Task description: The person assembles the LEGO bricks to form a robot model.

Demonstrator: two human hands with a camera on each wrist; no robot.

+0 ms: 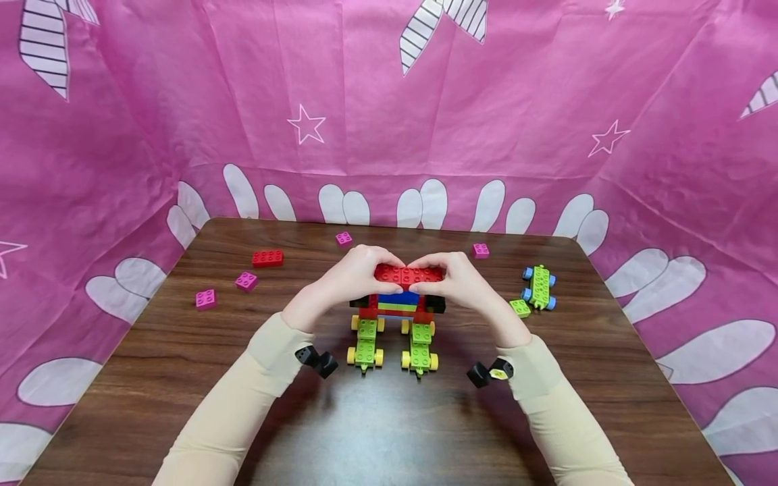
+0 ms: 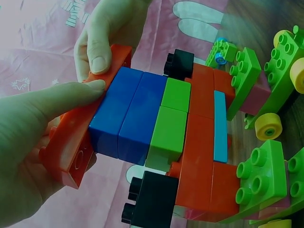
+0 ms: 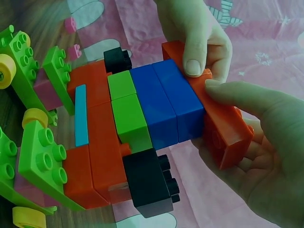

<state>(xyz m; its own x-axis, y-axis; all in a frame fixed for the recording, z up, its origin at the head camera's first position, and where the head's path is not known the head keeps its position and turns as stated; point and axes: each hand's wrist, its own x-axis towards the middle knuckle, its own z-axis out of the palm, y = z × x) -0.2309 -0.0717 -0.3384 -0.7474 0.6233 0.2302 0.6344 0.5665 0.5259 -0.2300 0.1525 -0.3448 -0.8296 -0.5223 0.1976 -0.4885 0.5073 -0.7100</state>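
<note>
A tall building-block figure stands mid-table on two lime wheeled bases (image 1: 366, 351) with yellow wheels. Red bricks (image 2: 194, 147) form its lower body, a light-blue piece (image 2: 220, 126) set between the legs. Above come lime bricks (image 2: 166, 133), then blue bricks (image 2: 116, 111); black bricks (image 2: 154, 199) jut from the sides. Two red top bricks (image 1: 407, 275) meet end to end over the blue. My left hand (image 1: 351, 273) grips the left one, thumb on its near face. My right hand (image 1: 460, 279) holds the right one likewise, the thumbtips close together.
On the left lie a red brick (image 1: 267, 258) and pink bricks (image 1: 246, 281). Farther back are more pink bricks (image 1: 344, 239). To the right stands a lime wheeled base (image 1: 539, 287) with blue wheels, beside a lime brick (image 1: 519, 308). A pink curtain (image 1: 377, 135) surrounds the table's back and sides.
</note>
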